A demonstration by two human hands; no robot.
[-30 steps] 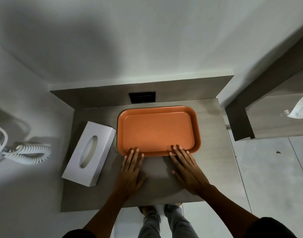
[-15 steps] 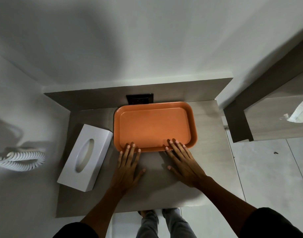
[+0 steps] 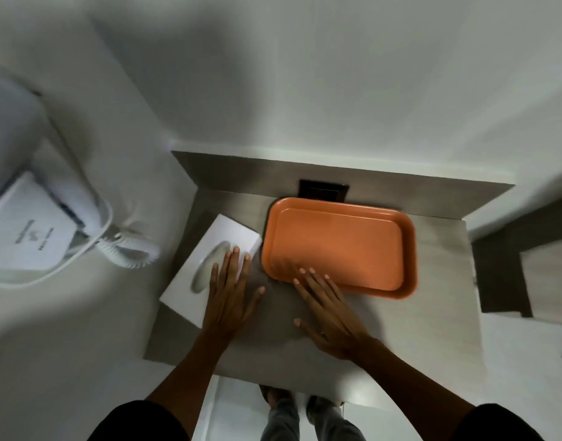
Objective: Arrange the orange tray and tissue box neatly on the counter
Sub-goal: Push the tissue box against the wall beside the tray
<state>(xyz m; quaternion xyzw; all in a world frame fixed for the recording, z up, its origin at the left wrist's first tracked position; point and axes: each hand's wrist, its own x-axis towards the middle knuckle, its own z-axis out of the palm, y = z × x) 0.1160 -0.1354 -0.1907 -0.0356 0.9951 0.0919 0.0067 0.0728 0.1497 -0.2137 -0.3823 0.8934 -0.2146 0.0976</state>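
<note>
Tissue box [image 3: 209,268] sits crooked at centre-left, looks light and slidey; left hand [image 3: 228,294] lies flat and open on it. Right hand [image 3: 327,313], also open, touches the stiff orange tray [image 3: 337,246]. I'd nudge from the edges.

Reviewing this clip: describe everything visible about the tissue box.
The tissue box is a white, smooth rectangular box with an oval opening in its top face; no tissue visibly sticks out. It lies flat at the counter's left edge, angled relative to the orange tray on its right, with a narrow gap between them. The left hand rests flat across its right portion.
</note>
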